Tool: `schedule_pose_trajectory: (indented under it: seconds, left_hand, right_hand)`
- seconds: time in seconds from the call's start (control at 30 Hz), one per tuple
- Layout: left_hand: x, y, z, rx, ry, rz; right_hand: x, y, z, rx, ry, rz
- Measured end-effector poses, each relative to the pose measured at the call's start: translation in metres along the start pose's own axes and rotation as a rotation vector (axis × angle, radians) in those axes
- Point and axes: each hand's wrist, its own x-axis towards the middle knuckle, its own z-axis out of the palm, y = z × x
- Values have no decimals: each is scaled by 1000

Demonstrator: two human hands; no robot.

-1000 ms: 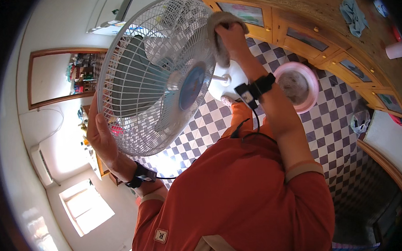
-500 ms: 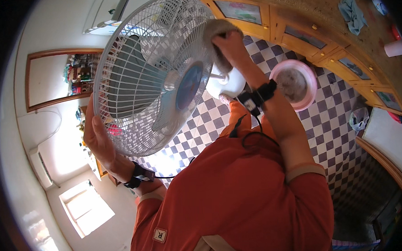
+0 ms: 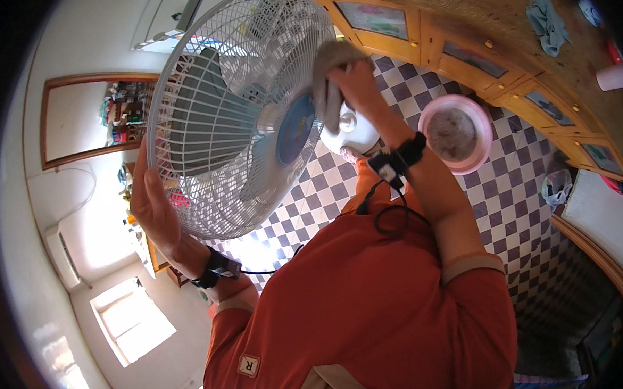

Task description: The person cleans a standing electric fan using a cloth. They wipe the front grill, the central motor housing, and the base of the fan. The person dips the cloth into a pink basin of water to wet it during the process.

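A white standing fan with a wire guard, pale blades and a blue centre badge fills the upper middle of the view, tilted. My left hand grips the outer rim of its guard on the left side. My right hand is closed on a grey-brown cloth, which lies against the right side of the guard, beside the badge. The fan's white base shows on the floor below, beside my foot.
A pink basin of murky water sits on the checkered floor at right. Wooden cabinets curve along the upper right, with a blue cloth and a pink cup on top. A plastic bag lies near the right wall.
My right hand and the cloth have moved down the guard toward the badge. My left hand keeps its hold on the rim, shifted only slightly.
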Motion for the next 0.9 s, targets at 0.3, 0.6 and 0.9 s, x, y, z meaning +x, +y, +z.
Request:
schedule_pose_trajectory:
  seconds: [0.3, 0.6, 0.9]
  left_hand:
    - [2, -4, -2, -8, -15, 16]
    - [1, -6, -2, 22, -12, 25]
    - [1, -2, -2, 33, 15, -5]
  right_hand:
    - [44, -40, -14, 148, 77, -177]
    - [-25, 4, 6, 16, -90, 3]
    - [60, -30, -18, 70, 8, -160]
